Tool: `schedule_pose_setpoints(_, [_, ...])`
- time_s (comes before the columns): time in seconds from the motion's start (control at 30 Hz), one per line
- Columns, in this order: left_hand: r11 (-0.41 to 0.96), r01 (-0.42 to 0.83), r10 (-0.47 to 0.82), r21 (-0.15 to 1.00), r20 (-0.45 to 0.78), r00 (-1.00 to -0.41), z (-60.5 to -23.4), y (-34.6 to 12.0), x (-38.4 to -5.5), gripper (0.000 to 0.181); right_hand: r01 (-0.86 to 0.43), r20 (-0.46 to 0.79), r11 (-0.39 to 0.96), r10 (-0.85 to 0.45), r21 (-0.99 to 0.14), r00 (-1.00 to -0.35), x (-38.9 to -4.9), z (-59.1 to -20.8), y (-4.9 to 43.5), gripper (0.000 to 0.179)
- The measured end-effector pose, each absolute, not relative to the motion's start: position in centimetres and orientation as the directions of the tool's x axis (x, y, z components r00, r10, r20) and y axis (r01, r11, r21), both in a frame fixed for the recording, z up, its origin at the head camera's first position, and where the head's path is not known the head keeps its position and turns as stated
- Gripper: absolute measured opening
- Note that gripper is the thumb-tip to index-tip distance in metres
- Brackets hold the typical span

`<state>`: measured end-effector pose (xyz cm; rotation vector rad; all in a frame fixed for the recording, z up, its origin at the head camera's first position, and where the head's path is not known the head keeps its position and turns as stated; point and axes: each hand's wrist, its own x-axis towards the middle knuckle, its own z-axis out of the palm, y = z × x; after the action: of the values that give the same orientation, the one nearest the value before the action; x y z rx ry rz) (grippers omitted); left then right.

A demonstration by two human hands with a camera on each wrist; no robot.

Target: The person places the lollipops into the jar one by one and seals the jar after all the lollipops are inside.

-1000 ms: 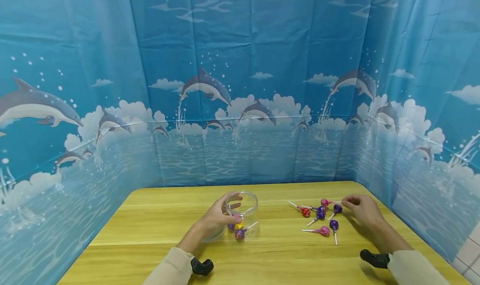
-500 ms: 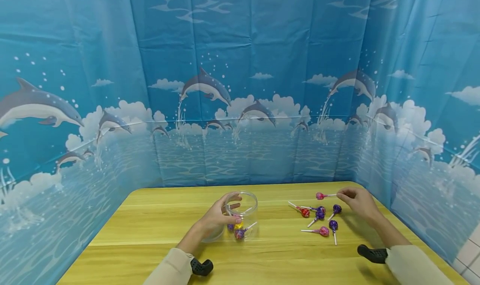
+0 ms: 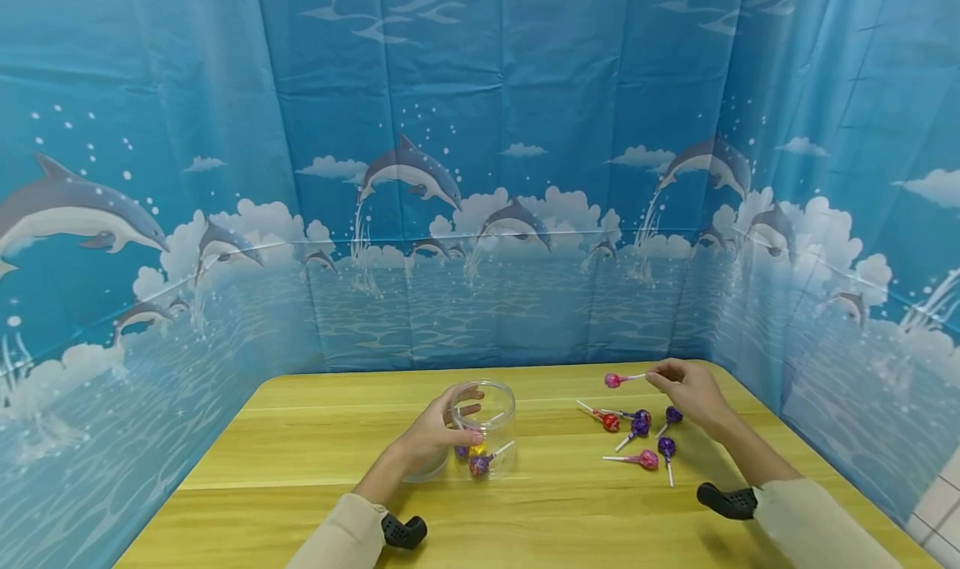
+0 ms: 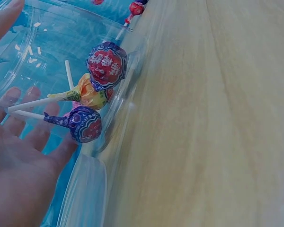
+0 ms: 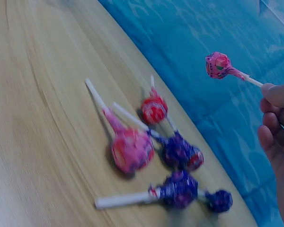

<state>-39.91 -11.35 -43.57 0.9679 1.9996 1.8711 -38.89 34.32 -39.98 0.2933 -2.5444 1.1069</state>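
My left hand (image 3: 433, 436) grips a clear round jar (image 3: 504, 427) from its left side, fingers behind it and thumb in front. Inside, the left wrist view shows a purple-and-red lollipop (image 4: 106, 65), a yellow lollipop (image 4: 91, 93) and another purple lollipop (image 4: 85, 124), with a bit of pink behind them. My right hand (image 3: 693, 394) pinches the stick end of a pink lollipop (image 3: 612, 381) between thumb and forefinger. That lollipop is raised above the table, its candy head pointing left toward the jar.
Several lollipops lie right of the jar: a red one (image 3: 611, 423), a pink one (image 3: 648, 460) and purple ones (image 3: 667, 447). A clear lid-like disc (image 4: 87, 194) lies beside the jar under my left hand. Dolphin-print curtain (image 3: 480, 311) borders the wooden table (image 3: 300, 436).
My right hand has lifted the pink lollipop off the table by its stick and carried it leftward, toward the jar. My left hand and the jar stay in place.
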Motion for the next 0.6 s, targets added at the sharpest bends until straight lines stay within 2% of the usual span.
schedule_pose_setpoints(0.37, [-0.033, 0.293, 0.608, 0.956, 0.252, -0.753, -43.6, -11.4, -40.1, 0.085, -0.439, 0.474, 0.591, -0.106, -0.677, -0.874, -39.2, -38.9, 30.4, 0.023])
schedule_pose_setpoints(0.6, [-0.028, 0.295, 0.609, 0.955, 0.251, -0.753, -43.6, -11.5, -40.1, 0.084, -0.466, 0.470, 0.521, -0.134, -0.715, -0.872, -39.3, -38.5, 28.5, 0.021])
